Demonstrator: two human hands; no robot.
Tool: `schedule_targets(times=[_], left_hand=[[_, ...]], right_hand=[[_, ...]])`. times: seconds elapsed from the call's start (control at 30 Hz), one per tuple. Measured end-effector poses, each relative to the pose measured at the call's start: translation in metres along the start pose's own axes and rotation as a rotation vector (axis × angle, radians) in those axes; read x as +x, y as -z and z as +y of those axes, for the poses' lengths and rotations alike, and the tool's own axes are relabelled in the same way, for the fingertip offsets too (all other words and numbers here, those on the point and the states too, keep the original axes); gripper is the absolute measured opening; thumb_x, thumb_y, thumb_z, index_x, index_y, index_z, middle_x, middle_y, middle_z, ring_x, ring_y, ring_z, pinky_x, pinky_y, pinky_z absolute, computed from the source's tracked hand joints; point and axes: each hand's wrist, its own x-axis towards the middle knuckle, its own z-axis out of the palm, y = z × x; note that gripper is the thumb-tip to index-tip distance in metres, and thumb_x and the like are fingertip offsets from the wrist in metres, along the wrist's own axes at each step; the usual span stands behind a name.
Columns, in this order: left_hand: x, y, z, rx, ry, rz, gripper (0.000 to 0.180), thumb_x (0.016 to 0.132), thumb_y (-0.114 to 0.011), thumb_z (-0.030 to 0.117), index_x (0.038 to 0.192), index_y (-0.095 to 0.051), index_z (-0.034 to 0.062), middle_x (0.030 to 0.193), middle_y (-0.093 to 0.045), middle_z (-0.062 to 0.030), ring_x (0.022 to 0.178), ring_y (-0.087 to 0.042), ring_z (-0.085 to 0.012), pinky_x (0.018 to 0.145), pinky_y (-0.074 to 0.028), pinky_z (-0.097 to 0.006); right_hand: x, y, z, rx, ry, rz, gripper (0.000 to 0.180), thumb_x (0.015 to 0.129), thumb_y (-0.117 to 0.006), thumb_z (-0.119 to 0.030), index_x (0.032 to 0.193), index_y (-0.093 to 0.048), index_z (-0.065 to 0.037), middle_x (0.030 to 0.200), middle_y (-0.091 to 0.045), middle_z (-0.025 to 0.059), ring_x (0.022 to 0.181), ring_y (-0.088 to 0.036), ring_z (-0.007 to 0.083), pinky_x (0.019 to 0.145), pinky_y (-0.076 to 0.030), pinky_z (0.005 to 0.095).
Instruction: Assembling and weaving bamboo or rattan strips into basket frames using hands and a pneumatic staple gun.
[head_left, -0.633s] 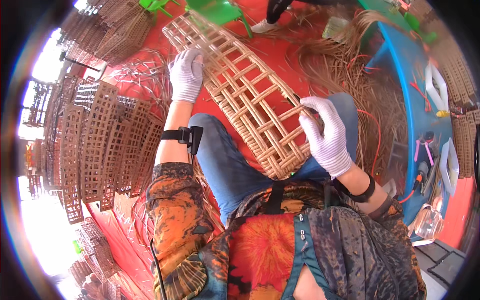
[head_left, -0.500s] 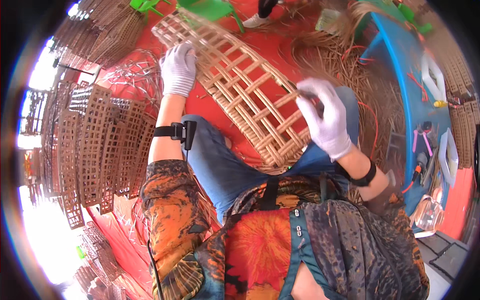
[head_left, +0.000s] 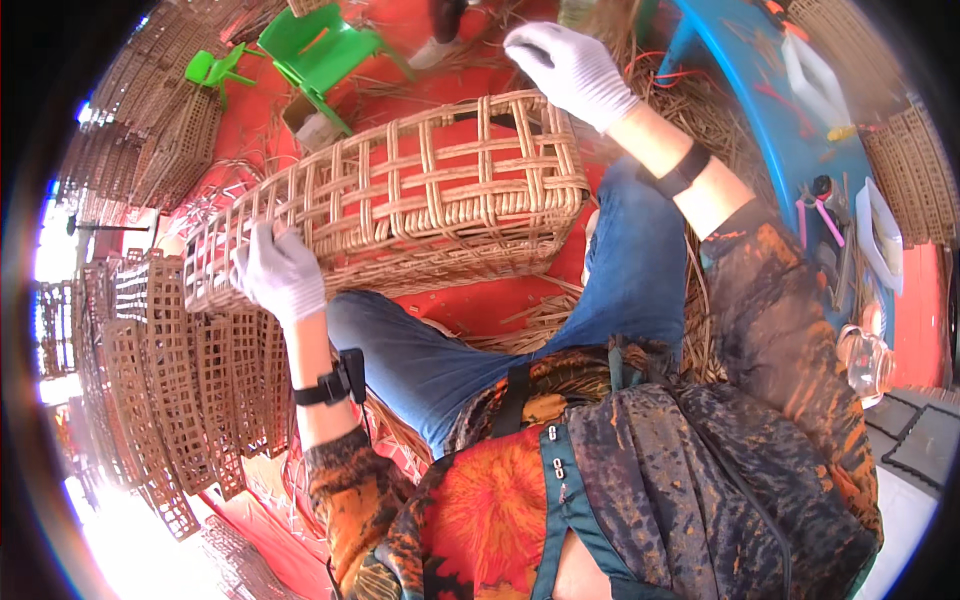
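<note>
A long, light-brown woven basket (head_left: 410,225) with an open lattice wall lies tilted on its side above my knees. My left hand (head_left: 280,272), in a white knit glove, is closed on the lattice near the basket's left end. My right hand (head_left: 572,75), gloved the same way, is raised just past the basket's far right corner, apart from it. Its fingers are curled together toward the left; whether a thin strand is pinched in them is too blurred to make out.
A green chair (head_left: 320,50) and a smaller green one (head_left: 215,68) stand beyond the basket. Stacked lattice panels (head_left: 190,370) fill the left. Loose strands (head_left: 700,130) cover the floor at the right, beside a blue table (head_left: 760,100) holding tools.
The basket has turned from slanting to lying more crosswise, showing its side. My left hand has shifted down-left with it. My right hand has moved from its near right edge up past the far corner.
</note>
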Motion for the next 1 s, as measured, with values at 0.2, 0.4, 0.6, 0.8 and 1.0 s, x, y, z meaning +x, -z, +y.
schedule_targets(times=[0.2,0.4,0.6,0.8,1.0], left_hand=[[-0.006,-0.003,-0.002,-0.052,0.038,0.011,0.020,0.093,-0.055,0.023,0.089,-0.070,0.0097,0.069,-0.063,-0.0082,0.076,-0.057,-0.0295,0.080,-0.041,-0.043],[-0.003,-0.003,0.001,-0.123,0.046,0.032,0.021,0.093,-0.054,0.023,0.085,-0.068,0.0095,0.070,-0.062,-0.0093,0.080,-0.058,-0.0299,0.081,-0.040,-0.043],[-0.009,0.000,0.000,-0.129,0.036,0.080,0.021,0.092,-0.054,0.022,0.082,-0.067,0.0103,0.069,-0.062,-0.0078,0.078,-0.057,-0.0293,0.079,-0.041,-0.043],[-0.006,-0.006,-0.003,-0.129,0.050,0.045,0.018,0.090,-0.055,0.022,0.080,-0.066,0.0121,0.070,-0.062,-0.0054,0.078,-0.058,-0.0280,0.079,-0.041,-0.043],[-0.006,-0.008,-0.003,-0.107,0.049,0.046,0.019,0.090,-0.054,0.023,0.081,-0.066,0.0122,0.073,-0.062,-0.0066,0.081,-0.058,-0.0290,0.081,-0.041,-0.044]], right_hand=[[-0.021,0.068,-0.028,0.048,0.039,-0.680,0.061,0.090,-0.068,-0.027,0.143,-0.047,-0.005,0.141,-0.053,0.0189,0.134,-0.050,0.0308,0.112,-0.041,0.0392],[-0.017,0.072,-0.046,-0.025,-0.137,-0.740,0.067,0.089,-0.068,-0.034,0.144,-0.045,-0.004,0.142,-0.052,0.0210,0.133,-0.049,0.0352,0.112,-0.040,0.0408],[-0.002,0.072,-0.047,-0.144,0.079,-0.874,0.059,0.092,-0.061,-0.030,0.142,-0.045,-0.003,0.133,-0.056,0.0232,0.122,-0.055,0.0385,0.107,-0.045,0.0435],[-0.003,0.056,-0.023,-0.104,0.190,-0.744,0.045,0.092,-0.060,-0.016,0.135,-0.051,-0.009,0.127,-0.061,0.0172,0.115,-0.059,0.0367,0.099,-0.050,0.0441],[-0.010,0.050,-0.014,-0.102,0.243,-0.661,0.040,0.094,-0.060,-0.019,0.133,-0.054,-0.010,0.121,-0.062,0.0168,0.111,-0.061,0.0360,0.098,-0.051,0.0441]])
